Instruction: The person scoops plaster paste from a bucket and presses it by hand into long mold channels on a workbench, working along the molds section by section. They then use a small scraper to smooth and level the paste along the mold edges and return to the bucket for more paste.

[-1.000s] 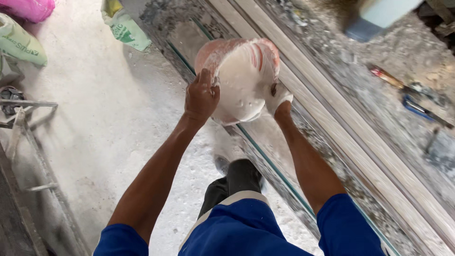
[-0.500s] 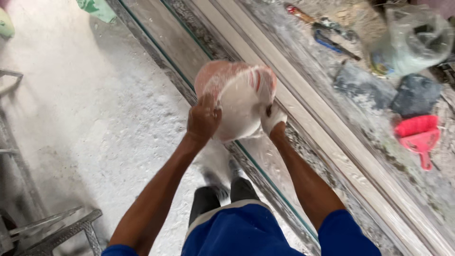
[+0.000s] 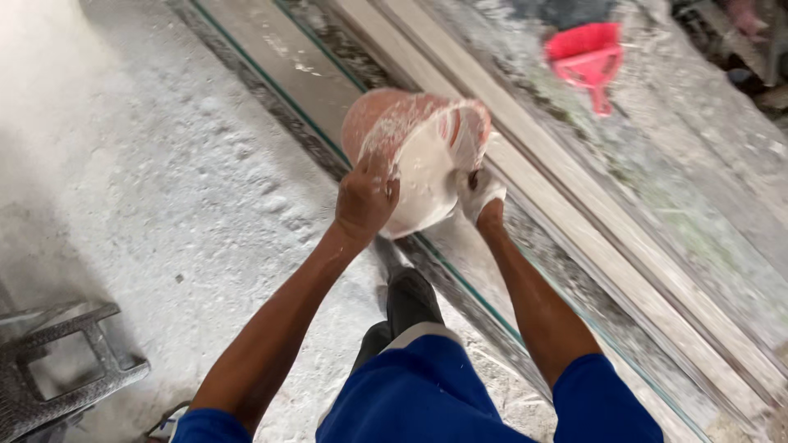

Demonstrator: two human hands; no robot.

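Note:
I hold a reddish-pink plastic bowl (image 3: 386, 123) smeared with white plaster, tilted on its side with its white-filled mouth toward me. My left hand (image 3: 365, 201) grips the bowl's near rim. My right hand (image 3: 478, 193), coated in white plaster, clasps the rim on the right side. The bowl hangs over the edge of a long glass-topped casting table (image 3: 271, 49). My dark shoe (image 3: 410, 297) shows below it on the dusty floor.
A red dustpan (image 3: 587, 56) lies on the table at the upper right. Long pale cornice strips (image 3: 574, 221) run diagonally across the table. A grey metal frame (image 3: 57, 365) stands at the lower left. White powder covers the floor (image 3: 164, 205).
The view has shifted along the table, so the red dustpan now sits higher and nearer the middle. The bowl stays in both hands, tilted the same way.

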